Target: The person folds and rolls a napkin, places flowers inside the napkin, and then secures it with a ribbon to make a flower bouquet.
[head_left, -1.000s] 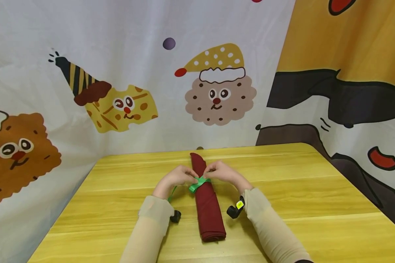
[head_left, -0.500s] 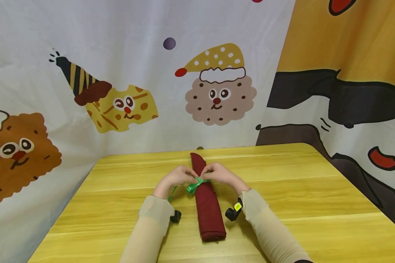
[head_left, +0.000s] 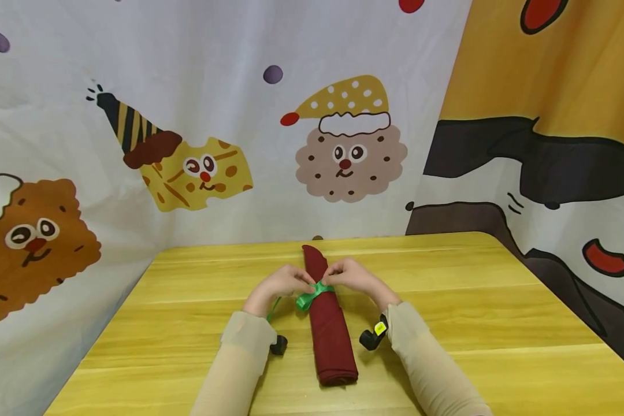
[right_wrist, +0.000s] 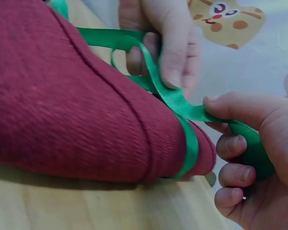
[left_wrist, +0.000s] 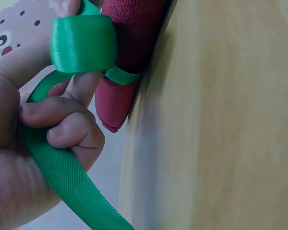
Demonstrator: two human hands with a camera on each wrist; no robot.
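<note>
A dark red rolled cloth [head_left: 333,341] lies lengthwise on the table, pointing away from me. Green satin ribbon [head_left: 305,301] goes round its far half and forms a loop at the roll's left side. My left hand [head_left: 282,283] pinches the ribbon by that loop; in the left wrist view a long tail [left_wrist: 72,177] runs across its curled fingers. From the other side, my right hand [head_left: 355,276] pinches another length of ribbon between thumb and forefinger. The right wrist view shows the ribbon crossing over itself on the roll between both hands. How the knot is made cannot be told.
The wooden table [head_left: 478,323] spreads on both sides of the roll. Behind it hangs a white curtain [head_left: 229,69] with cartoon prints. Small black wrist cameras jut inward from both sleeves, near the roll.
The green loop first slid out to the left and grew rounder. My right hand shifted slightly left, then back right, still pinching ribbon. The head view has tilted a little upward.
</note>
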